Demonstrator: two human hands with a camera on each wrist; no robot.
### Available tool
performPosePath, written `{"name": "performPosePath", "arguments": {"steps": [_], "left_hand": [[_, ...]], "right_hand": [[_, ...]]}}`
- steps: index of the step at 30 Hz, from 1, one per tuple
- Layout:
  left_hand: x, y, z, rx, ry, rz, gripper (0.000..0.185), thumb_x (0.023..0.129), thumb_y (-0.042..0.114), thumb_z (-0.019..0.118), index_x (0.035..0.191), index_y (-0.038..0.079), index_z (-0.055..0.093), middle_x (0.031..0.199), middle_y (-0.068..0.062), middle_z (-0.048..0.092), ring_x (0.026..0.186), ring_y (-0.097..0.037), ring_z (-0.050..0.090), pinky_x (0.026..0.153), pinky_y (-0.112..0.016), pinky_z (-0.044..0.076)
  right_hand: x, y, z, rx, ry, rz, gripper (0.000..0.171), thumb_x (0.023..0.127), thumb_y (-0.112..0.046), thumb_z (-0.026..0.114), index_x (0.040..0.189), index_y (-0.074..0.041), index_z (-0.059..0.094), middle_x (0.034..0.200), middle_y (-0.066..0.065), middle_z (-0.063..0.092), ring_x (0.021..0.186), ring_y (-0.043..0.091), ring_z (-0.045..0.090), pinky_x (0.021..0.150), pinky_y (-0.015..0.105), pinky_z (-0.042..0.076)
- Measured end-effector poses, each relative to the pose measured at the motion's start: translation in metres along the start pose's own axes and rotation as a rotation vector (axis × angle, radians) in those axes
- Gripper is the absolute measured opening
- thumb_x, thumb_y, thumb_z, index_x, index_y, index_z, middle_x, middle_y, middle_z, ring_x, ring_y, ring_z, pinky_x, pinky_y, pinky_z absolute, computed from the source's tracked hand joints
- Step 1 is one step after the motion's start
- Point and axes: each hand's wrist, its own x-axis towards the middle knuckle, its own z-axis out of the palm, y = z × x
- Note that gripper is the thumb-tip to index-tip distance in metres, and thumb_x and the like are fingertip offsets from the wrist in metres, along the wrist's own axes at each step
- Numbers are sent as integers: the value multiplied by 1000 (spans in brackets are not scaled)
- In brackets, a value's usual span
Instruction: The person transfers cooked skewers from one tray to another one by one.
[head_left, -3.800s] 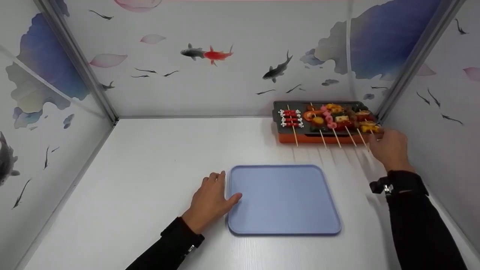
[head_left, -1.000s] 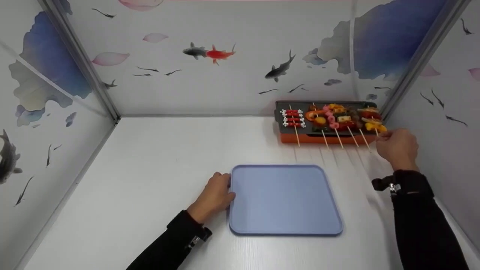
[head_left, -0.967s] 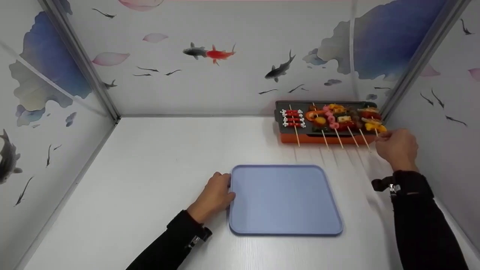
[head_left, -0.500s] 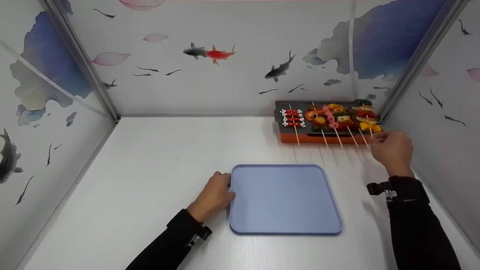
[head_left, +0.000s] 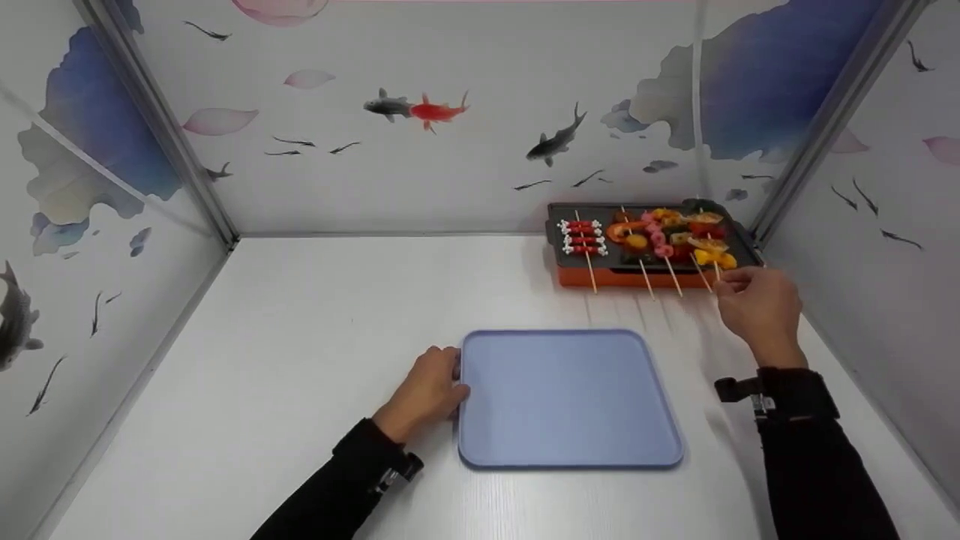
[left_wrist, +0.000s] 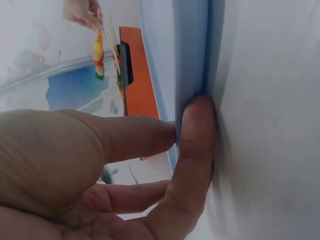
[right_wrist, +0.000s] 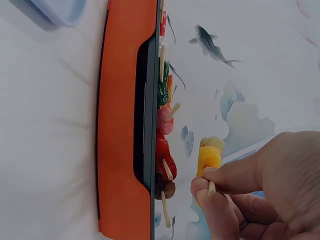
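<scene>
In the head view my right hand (head_left: pixel 763 311) pinches the bare stick end of a food skewer (head_left: pixel 714 259) with yellow, red and dark green pieces. This skewer is lifted above the right part of an orange and black tabletop grill (head_left: pixel 604 277); the right wrist view shows its yellow piece (right_wrist: pixel 210 157) apart from the grill plate. My left hand (head_left: pixel 422 391) grips the left rim of a light blue rectangular tray (head_left: pixel 566 397), which bears nothing. Thumb and finger close on the tray's edge (left_wrist: pixel 191 60) in the left wrist view.
Several other skewers lie on the grill, among them one with red-and-white pieces (head_left: pixel 582 238) at its left end and one with pink pieces (head_left: pixel 660 238). Their sticks jut over the front edge. Printed walls (head_left: pixel 450 180) enclose the white table (head_left: pixel 337 322) at the back and sides.
My right hand has moved left with the skewer, from the grill's right end toward its neighbours. Earlier, my left hand came from beside the tray to grip its rim, and has stayed there.
</scene>
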Motion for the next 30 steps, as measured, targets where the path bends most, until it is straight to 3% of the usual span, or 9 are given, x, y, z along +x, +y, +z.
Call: {"name": "performPosePath", "arguments": {"steps": [5, 9, 14, 22, 30], "left_hand": [[1, 3, -3, -47, -28, -56, 34, 98, -8, 71, 131, -12, 68, 99, -13, 66, 83, -20, 69, 65, -29, 65], [4, 2, -4, -61, -31, -74, 49, 98, -7, 71, 146, -16, 63, 100, -12, 66, 86, -21, 71, 66, -31, 69], [4, 1, -4, -74, -32, -70, 57, 99, -7, 72, 153, -17, 58, 104, -15, 68, 91, -23, 72, 69, -32, 70], [0, -3, 0, -77, -37, -63, 59, 98, -6, 72, 154, -18, 56, 101, -11, 64, 89, -20, 69, 67, -29, 68], [1, -4, -1, -132, -50, -61, 56, 99, -8, 71, 151, -18, 57, 102, -11, 62, 91, -21, 72, 67, -30, 71]], "right_hand": [[-7, -8, 6, 22, 9, -27, 38, 114, -21, 71, 133, 10, 80, 121, 32, 80, 103, 45, 75, 73, 34, 52], [-13, -14, 10, 20, 27, -63, 36, 113, -22, 73, 130, 9, 82, 117, 31, 81, 100, 45, 75, 73, 36, 51], [-22, -20, 15, 27, 17, -68, 36, 113, -22, 74, 130, 9, 81, 115, 31, 81, 98, 46, 75, 74, 39, 51], [-37, -24, 24, 40, 5, -91, 33, 111, -21, 77, 125, 9, 82, 111, 29, 81, 96, 45, 75, 78, 45, 54], [-48, -40, 26, 64, -3, -144, 32, 111, -22, 78, 125, 6, 84, 109, 27, 83, 87, 40, 76, 71, 35, 51]]}}
